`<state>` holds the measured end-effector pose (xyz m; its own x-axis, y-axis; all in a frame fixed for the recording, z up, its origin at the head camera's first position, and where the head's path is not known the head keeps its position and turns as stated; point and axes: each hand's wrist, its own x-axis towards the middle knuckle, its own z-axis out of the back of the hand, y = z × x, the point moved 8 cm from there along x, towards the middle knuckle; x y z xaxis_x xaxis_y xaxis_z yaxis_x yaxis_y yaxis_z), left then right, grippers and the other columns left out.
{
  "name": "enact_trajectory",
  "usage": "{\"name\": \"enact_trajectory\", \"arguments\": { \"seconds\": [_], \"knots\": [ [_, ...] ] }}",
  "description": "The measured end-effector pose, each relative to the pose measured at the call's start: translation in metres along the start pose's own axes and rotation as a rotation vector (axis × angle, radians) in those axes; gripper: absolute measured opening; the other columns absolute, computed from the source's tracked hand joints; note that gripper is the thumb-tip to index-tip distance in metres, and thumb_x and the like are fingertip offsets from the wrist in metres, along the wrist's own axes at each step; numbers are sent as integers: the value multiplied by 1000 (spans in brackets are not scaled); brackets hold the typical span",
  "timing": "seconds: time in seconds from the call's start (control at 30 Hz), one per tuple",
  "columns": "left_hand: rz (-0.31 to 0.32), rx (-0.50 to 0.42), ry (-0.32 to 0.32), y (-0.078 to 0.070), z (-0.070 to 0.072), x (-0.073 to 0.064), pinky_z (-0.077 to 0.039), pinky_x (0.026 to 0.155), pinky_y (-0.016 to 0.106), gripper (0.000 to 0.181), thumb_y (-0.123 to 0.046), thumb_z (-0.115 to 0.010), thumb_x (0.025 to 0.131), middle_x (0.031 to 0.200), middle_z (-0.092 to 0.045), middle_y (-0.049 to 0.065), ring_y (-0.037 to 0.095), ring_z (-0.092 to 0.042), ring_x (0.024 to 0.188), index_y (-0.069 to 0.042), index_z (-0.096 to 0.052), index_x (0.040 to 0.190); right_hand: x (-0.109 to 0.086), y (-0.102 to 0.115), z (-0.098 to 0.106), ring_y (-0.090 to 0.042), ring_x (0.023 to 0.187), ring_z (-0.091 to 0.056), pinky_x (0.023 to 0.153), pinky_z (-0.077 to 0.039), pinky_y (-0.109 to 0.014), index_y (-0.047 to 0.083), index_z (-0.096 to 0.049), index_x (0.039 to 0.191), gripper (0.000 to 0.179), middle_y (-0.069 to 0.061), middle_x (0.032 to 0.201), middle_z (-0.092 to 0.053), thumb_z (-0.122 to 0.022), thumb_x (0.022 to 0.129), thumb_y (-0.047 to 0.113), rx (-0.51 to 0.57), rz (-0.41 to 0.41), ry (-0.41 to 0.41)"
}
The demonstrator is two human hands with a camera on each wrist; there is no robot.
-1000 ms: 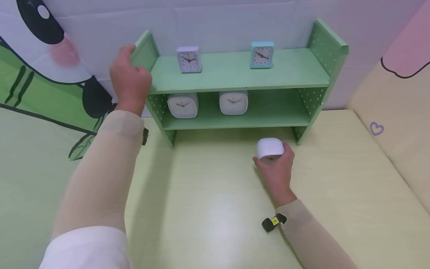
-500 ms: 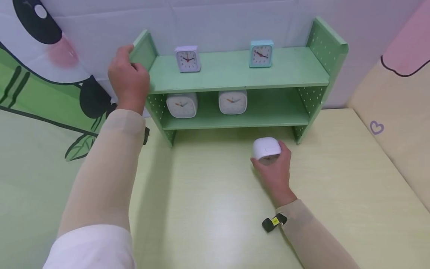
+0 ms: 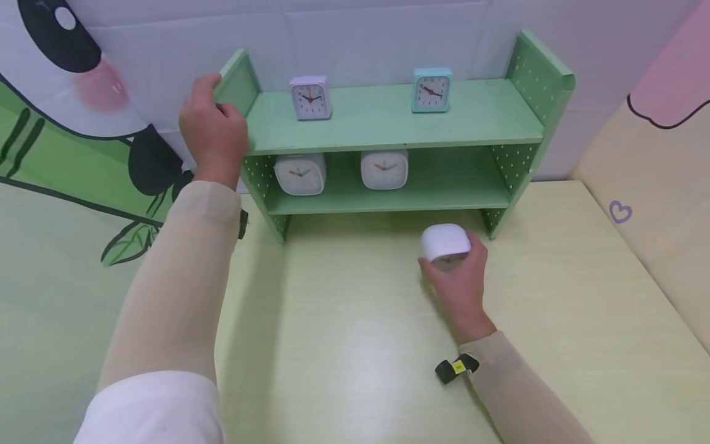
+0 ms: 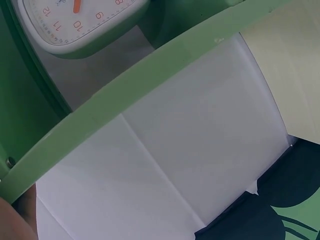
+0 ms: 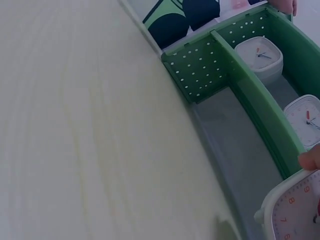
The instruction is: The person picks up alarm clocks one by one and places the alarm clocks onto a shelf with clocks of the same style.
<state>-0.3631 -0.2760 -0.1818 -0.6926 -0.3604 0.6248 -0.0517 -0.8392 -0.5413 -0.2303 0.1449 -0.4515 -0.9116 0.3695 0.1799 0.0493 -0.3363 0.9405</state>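
Note:
My left hand point(image 3: 213, 132) grips the left side panel of the green shelf point(image 3: 383, 126). In the left wrist view, part of that hand point(image 4: 15, 222) shows at the panel's edge. My right hand point(image 3: 460, 287) holds a white alarm clock point(image 3: 445, 242) between thumb and fingers, in front of the shelf's right half. The clock's dial is tilted toward me and down in the head view; the right wrist view shows its numbered face point(image 5: 295, 210). Two similar white clocks stand on the lower board, one at the left point(image 3: 301, 174), the other near the middle point(image 3: 384, 169).
On the top board stand a small purple clock point(image 3: 310, 98) and a small light-blue clock point(image 3: 431, 90). The shelf stands on a pale wooden table point(image 3: 333, 320) against a cloth backdrop point(image 3: 383, 37) with cartoon prints.
The white clock in my right hand has shifted slightly left, then back right and a little up. My left hand stays on the shelf panel.

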Motion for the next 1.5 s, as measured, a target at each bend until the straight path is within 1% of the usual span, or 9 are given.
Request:
{"name": "enact_trajectory", "arguments": {
  "seconds": [0.17,0.27,0.4,0.47,0.67,0.8,1.07,1.27,1.5],
  "knots": [
    [-6,-2,-5,-1,0,0,-47,99,22,46,-11,-42,102,137,-65,0,13,-61,122,-20,-59,144,5,13,14,-33,135,-38,109,-35,-55,10,-24,158,105,-15,155,-29,-90,78,26,18,-4,-31],
    [-13,-5,-8,-1,1,-1,-47,98,23,46,-11,-42,102,136,-65,1,15,-62,120,-19,-60,143,8,24,23,-32,136,-37,109,-36,-55,9,-23,158,105,-14,156,-28,-89,79,25,34,14,-43],
    [-15,-6,-9,-1,2,-1,-48,98,24,46,-12,-42,102,136,-65,2,16,-62,120,-19,-60,143,14,41,33,-28,135,-37,107,-37,-52,9,-23,157,104,-10,156,-29,-89,79,26,72,39,-59],
    [-11,-5,-7,-1,1,-1,-47,98,23,46,-12,-42,102,137,-65,1,16,-61,121,-19,-59,144,15,49,38,-26,135,-36,106,-37,-51,11,-24,157,103,-8,156,-29,-89,79,27,94,41,-64],
    [-12,-6,-2,-1,1,-1,-47,98,23,46,-11,-42,102,136,-65,2,16,-61,120,-19,-59,144,19,66,49,-22,136,-35,106,-37,-49,15,-25,157,102,-2,156,-29,-89,79,29,103,31,-79],
    [-30,-10,-13,-2,2,-1,-48,97,25,46,-10,-42,101,135,-66,3,19,-62,118,-17,-60,143,24,73,50,-21,137,-33,106,-39,-48,18,-23,158,103,0,156,-29,-89,79,30,104,27,-74],
    [-18,-13,-1,-3,3,-2,-48,95,25,47,-9,-42,101,137,-65,2,19,-62,117,-17,-59,143,40,84,51,-22,139,-32,108,-38,-46,20,-19,160,106,-1,159,-26,-88,80,31,107,32,-67],
    [-12,-12,6,-3,3,-2,-48,94,25,47,-9,-42,101,137,-65,2,19,-62,117,-18,-59,144,52,91,48,-23,140,-31,106,-41,-46,21,-17,160,109,-1,159,-25,-88,79,35,74,33,-58],
    [-2,-9,8,-2,2,-1,-47,96,24,47,-10,-42,101,138,-64,0,17,-61,118,-19,-58,145,63,98,39,-23,137,-34,106,-41,-43,19,-19,159,109,-2,158,-26,-89,78,37,63,46,-37]
  ]
}}
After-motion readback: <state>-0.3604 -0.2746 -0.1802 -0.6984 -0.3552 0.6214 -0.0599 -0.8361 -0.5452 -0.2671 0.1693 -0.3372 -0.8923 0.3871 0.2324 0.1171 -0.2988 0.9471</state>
